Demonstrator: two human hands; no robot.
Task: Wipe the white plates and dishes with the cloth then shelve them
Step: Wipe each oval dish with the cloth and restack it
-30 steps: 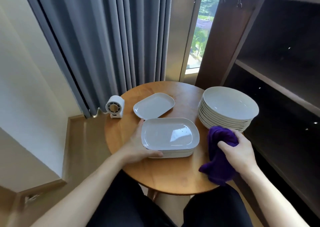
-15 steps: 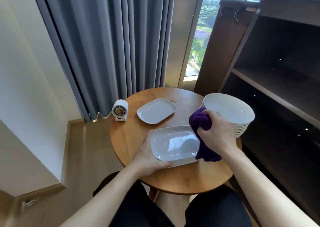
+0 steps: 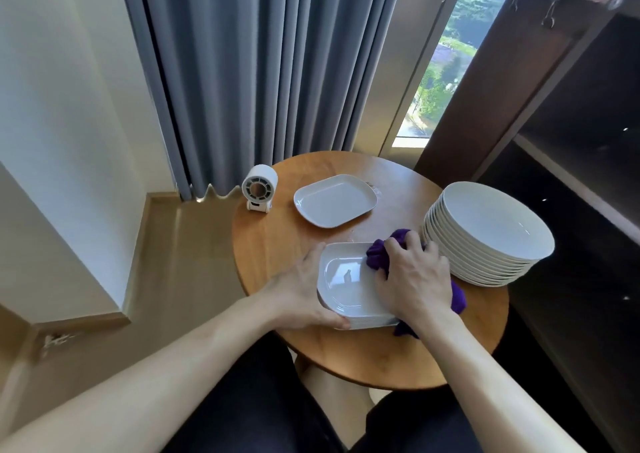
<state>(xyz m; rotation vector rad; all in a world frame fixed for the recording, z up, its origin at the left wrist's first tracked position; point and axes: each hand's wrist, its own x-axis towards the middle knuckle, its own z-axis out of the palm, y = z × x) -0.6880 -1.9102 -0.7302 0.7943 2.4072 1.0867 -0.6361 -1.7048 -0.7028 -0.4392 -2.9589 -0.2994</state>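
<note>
Purple and bunched, the cloth [image 3: 379, 257] is in the right hand [image 3: 414, 284], fingers curled round it, pressing on the dish stack [image 3: 346, 291] at 6 o'clock on the worktop [image 3: 270, 245]. The left hand [image 3: 301, 297] grips the stack's left edge. The round plates [image 3: 485, 231] at 3 o'clock sit just beside the cloth. Bare wood shows at 9 o'clock.

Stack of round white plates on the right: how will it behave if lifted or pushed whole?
Probably heavy: the stack of round plates shows roughly ten rims. Likely slippery and breakable, judging by the glossy glaze. Pushed up high, the upper plates might slide off, and it sits near the table edge.
</note>
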